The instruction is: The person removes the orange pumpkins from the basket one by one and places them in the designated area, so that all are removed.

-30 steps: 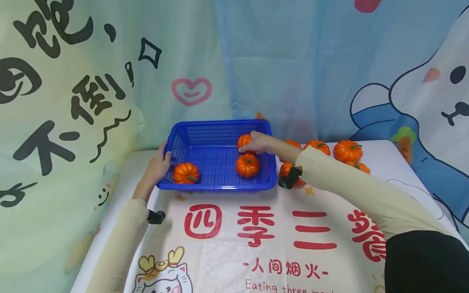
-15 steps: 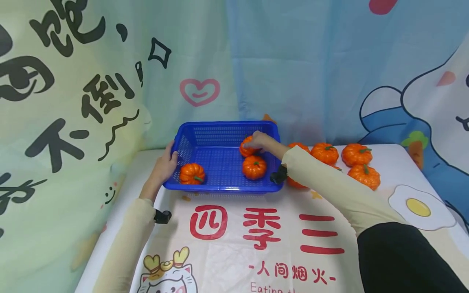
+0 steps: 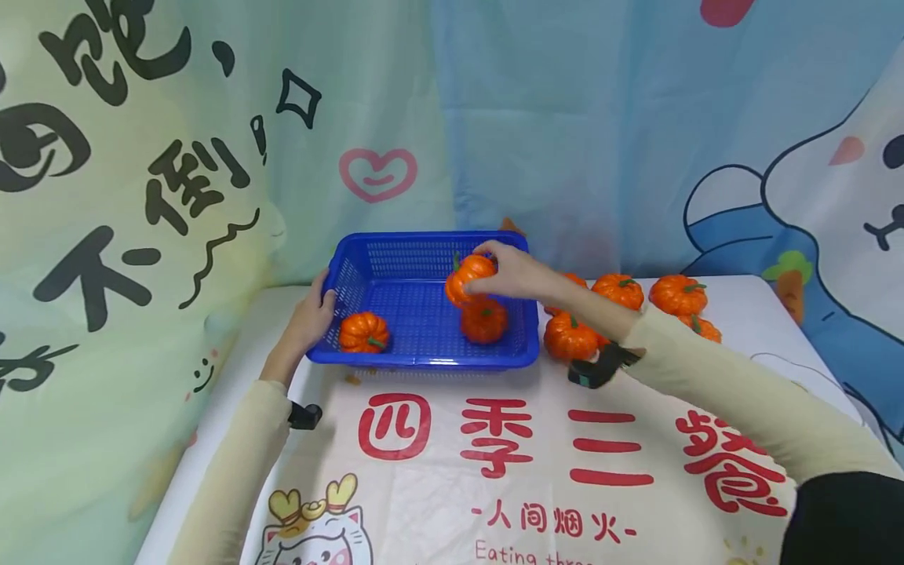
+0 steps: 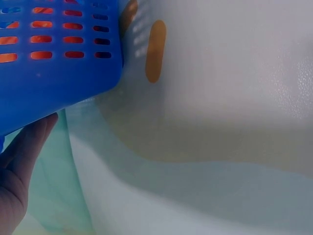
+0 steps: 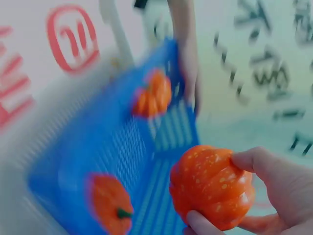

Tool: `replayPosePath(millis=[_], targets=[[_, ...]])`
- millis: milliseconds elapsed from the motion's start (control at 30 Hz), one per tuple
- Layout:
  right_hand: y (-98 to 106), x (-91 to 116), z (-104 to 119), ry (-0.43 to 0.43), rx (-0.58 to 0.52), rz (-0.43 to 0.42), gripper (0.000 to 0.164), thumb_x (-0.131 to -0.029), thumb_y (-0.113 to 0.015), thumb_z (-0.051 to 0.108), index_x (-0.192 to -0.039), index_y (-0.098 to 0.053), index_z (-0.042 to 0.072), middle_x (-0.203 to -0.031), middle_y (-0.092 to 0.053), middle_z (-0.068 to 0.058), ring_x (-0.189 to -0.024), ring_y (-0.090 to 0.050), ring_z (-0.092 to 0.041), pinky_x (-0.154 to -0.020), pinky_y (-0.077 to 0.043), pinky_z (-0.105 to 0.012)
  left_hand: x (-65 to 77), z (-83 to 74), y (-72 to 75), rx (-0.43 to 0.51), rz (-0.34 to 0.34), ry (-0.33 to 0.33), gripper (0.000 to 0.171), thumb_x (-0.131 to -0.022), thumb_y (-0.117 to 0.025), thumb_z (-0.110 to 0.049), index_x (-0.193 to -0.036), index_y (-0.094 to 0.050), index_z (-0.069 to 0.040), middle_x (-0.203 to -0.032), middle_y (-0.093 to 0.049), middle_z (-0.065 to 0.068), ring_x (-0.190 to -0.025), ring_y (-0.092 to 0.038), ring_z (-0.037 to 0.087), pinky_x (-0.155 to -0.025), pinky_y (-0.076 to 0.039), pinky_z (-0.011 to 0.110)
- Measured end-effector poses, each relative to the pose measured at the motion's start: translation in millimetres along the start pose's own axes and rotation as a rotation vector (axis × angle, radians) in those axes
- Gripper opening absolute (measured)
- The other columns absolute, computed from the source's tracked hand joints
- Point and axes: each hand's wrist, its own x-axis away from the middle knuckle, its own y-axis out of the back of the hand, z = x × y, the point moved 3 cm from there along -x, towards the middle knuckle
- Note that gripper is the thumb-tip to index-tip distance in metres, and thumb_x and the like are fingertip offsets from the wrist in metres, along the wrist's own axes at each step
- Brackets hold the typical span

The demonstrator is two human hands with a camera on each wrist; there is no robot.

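My left hand (image 3: 311, 314) holds the left rim of a blue plastic basket (image 3: 413, 362); the left wrist view has its fingers against the slotted side. Over the basket's right half, my right hand (image 3: 515, 271) grips a small orange toy pumpkin (image 3: 468, 278) with a green stem. In the right wrist view this pumpkin (image 5: 210, 188) sits between thumb and fingers, above the basket floor. Just below it in the head view is a second pumpkin (image 3: 484, 322), partly overlapped and in shadow. A third pumpkin (image 3: 363, 333) lies in the basket's front left corner.
Right of the basket, several more pumpkins (image 3: 678, 295) lie on the table, some partly hidden by the right arm. A printed cloth (image 3: 438, 502) covers the table. Behind the basket hangs a patterned curtain (image 3: 537, 141). A thin cable (image 3: 798, 362) runs along the right side.
My right hand has raised its pumpkin from behind the second pumpkin and tilted it, stem now up and left. The left hand stays on the basket rim. The head view has shifted slightly.
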Motion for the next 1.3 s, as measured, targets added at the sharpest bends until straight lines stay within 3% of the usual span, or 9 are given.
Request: replayPosePath(millis=[100, 300, 500, 633, 900, 1000, 1167, 1300], targets=[[-5.9, 48.4, -3.4, 0.049, 0.029, -0.009, 0.076, -0.084, -0.070, 0.038, -0.148, -0.037, 0.012, -0.145, -0.042, -0.019, -0.124, -0.050, -0.037, -0.098, -0.051, -0.051, 1.7, 3.6, 1.7, -0.008, 0.000, 0.007, 0.057, -0.105, -0.024, -0.029, -0.157, -0.007, -0.011, -0.153, -0.029, 0.032, -0.133, -0.039, 0.054, -0.112, -0.030, 0.061], [-8.8, 140.6, -25.4, 0.036, -0.138, -0.040, 0.075, -0.086, -0.072, 0.034, -0.149, -0.036, 0.017, -0.149, -0.036, -0.018, -0.130, -0.045, -0.043, -0.091, -0.056, -0.045, -0.2, 2.4, 5.9, -0.007, -0.006, -0.014, 0.057, -0.105, -0.024, -0.029, -0.157, -0.008, -0.011, -0.152, -0.030, 0.032, -0.133, -0.039, 0.054, -0.112, -0.029, 0.062], [-15.7, 188.2, -57.0, 0.016, -0.329, -0.084, 0.077, -0.086, -0.074, 0.027, -0.148, -0.031, 0.015, -0.148, -0.034, -0.019, -0.132, -0.041, -0.048, -0.084, -0.058, -0.036, -1.0, -1.5, 9.6, -0.025, -0.018, -0.013, 0.057, -0.105, -0.024, -0.028, -0.157, -0.009, -0.010, -0.152, -0.030, 0.032, -0.134, -0.038, 0.054, -0.113, -0.028, 0.061], [-24.8, 199.3, -79.9, -0.038, -0.357, -0.113, 0.080, -0.084, -0.075, 0.024, -0.147, -0.028, 0.011, -0.146, -0.031, -0.021, -0.130, -0.041, -0.049, -0.084, -0.058, -0.034, 0.2, -0.7, 8.8, -0.029, -0.014, -0.007, 0.057, -0.105, -0.024, -0.028, -0.157, -0.008, -0.009, -0.152, -0.030, 0.033, -0.133, -0.038, 0.054, -0.112, -0.029, 0.062], [-38.2, 198.0, -104.2, -0.121, -0.329, -0.115, 0.082, -0.085, -0.074, 0.028, -0.149, -0.026, 0.010, -0.148, -0.029, -0.024, -0.130, -0.036, -0.052, -0.092, -0.054, -0.048, 2.1, 0.8, 6.0, -0.029, 0.002, 0.004, 0.057, -0.105, -0.023, -0.028, -0.157, -0.006, -0.009, -0.152, -0.028, 0.033, -0.133, -0.038, 0.055, -0.112, -0.029, 0.062], [-41.2, 194.0, -107.9, -0.103, -0.307, -0.132, 0.083, -0.084, -0.075, 0.028, -0.149, -0.025, 0.009, -0.148, -0.031, -0.023, -0.129, -0.039, -0.050, -0.092, -0.054, -0.049, 1.3, 1.0, 4.6, -0.021, 0.006, 0.004, 0.058, -0.105, -0.022, -0.029, -0.157, -0.005, -0.009, -0.152, -0.028, 0.034, -0.132, -0.038, 0.055, -0.112, -0.029, 0.063], [-46.2, 181.8, -123.6, -0.063, -0.179, -0.188, 0.084, -0.081, -0.077, 0.029, -0.146, -0.028, 0.005, -0.143, -0.037, -0.022, -0.126, -0.043, -0.046, -0.091, -0.053, -0.053, 0.8, 1.5, 2.2, -0.024, -0.005, 0.007, 0.058, -0.105, -0.023, -0.029, -0.157, -0.007, -0.010, -0.151, -0.030, 0.034, -0.131, -0.040, 0.056, -0.111, -0.030, 0.063], [-53.0, 171.1, -142.4, -0.072, -0.178, -0.191, 0.082, -0.082, -0.077, 0.028, -0.143, -0.030, 0.003, -0.142, -0.038, -0.024, -0.125, -0.046, -0.049, -0.091, -0.054, -0.052, 0.6, 0.2, -0.9, -0.036, -0.001, 0.012, 0.058, -0.105, -0.024, -0.030, -0.157, -0.007, -0.010, -0.150, -0.031, 0.035, -0.130, -0.041, 0.056, -0.110, -0.031, 0.063]])
